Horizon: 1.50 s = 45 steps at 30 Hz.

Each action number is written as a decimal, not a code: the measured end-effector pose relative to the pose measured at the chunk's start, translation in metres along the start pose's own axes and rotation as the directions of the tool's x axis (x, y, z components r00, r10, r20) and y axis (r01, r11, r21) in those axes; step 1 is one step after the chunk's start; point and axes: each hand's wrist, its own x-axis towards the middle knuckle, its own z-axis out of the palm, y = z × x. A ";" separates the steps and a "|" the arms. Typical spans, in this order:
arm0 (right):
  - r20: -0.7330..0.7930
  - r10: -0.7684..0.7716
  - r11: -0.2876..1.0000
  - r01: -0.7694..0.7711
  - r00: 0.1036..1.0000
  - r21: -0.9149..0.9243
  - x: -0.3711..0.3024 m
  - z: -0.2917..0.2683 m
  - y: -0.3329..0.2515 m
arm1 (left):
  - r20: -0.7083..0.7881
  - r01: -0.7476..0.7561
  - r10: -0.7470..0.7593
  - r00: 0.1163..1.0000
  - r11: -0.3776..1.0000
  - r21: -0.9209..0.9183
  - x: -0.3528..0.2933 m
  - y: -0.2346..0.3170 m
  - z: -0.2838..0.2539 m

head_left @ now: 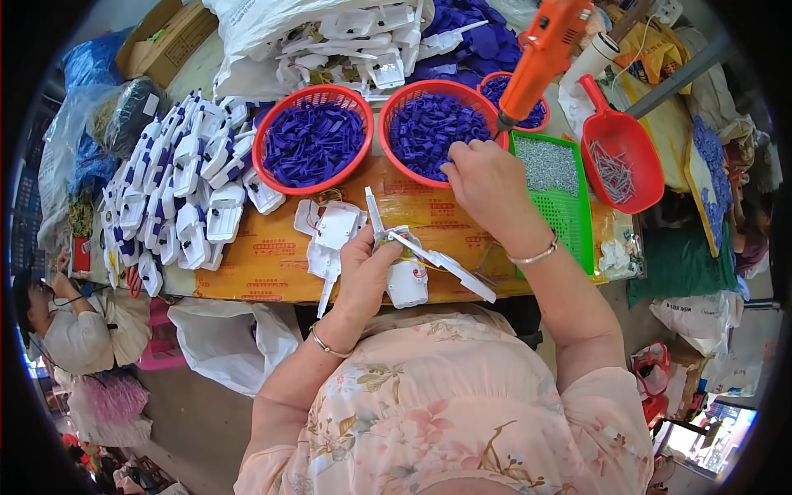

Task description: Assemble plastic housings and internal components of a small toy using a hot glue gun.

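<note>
While the left hand (367,268) grips a white plastic part (406,276) just above the near edge of the table (264,256), its fingers are curled tight around the upper end of that part, with long white strips sticking out past them toward the right. The part sits close to the person's body, in front of a small heap of loose white pieces (328,235) lying on the yellow-brown table cover.

The right hand (488,186) reaches forward to the rim of the middle red basket (429,128), which is full of small purple clips. Its fingers are bent downward and bunched at the basket's near edge; whether they have hold of a clip cannot be told, since the back of the hand hides the fingertips. A bracelet circles each wrist.

Left of that basket stands another red basket (312,136) with more purple pieces, and beyond it lie rows of stacked white-and-blue parts (177,177). Just right of the reaching hand is a green tray (561,194) holding tiny grey screws, and further right a red scoop (620,157) with nails or pins in it. An orange power screwdriver (540,54) hangs tip-down above the basket and tray. At the far left edge another person (70,326) sits lower down.
</note>
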 end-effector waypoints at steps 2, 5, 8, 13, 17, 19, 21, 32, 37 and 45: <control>0.318 0.142 0.990 -0.135 0.938 -0.044 0.013 -0.001 0.003 | 0.005 -0.017 0.017 1.000 1.000 0.023 -0.001 0.001 0.000; 0.467 0.133 0.990 -0.143 0.874 -0.014 0.032 0.000 0.011 | 0.001 -0.013 0.013 1.000 1.000 0.020 -0.004 0.003 0.001; 0.521 0.003 0.988 -0.082 0.853 0.128 0.041 0.010 0.025 | 0.019 -0.008 0.007 1.000 1.000 0.020 -0.004 0.003 0.000; 0.526 -0.034 0.954 -0.130 0.850 0.271 0.042 0.000 0.029 | 0.028 0.030 -0.031 0.999 0.999 0.043 -0.006 0.008 0.001; 0.516 -0.013 0.827 -0.281 0.856 0.488 0.038 0.001 0.041 | 0.037 0.023 -0.025 0.999 0.999 0.048 -0.006 0.007 -0.001; 0.517 -0.047 0.786 -0.288 0.854 0.547 0.038 -0.005 0.043 | 0.048 0.022 -0.025 0.999 0.998 0.053 -0.006 0.005 -0.001; 0.655 0.031 0.560 -0.556 0.755 0.614 0.038 -0.014 0.039 | 0.051 0.028 -0.031 0.998 0.998 0.055 -0.005 0.005 0.000; 0.551 -0.085 0.099 -0.543 0.830 0.834 -0.009 -0.016 -0.005 | 0.104 0.027 -0.038 0.994 0.993 0.113 -0.013 0.020 0.008; 0.552 -0.102 0.038 -0.551 0.828 0.834 -0.022 -0.003 -0.009 | 0.122 0.002 -0.017 0.992 0.993 0.122 -0.017 0.022 0.010; 0.468 -0.192 0.175 -0.440 0.862 0.881 -0.022 -0.006 -0.013 | 0.093 -0.041 0.023 0.995 0.981 0.192 -0.018 0.019 0.013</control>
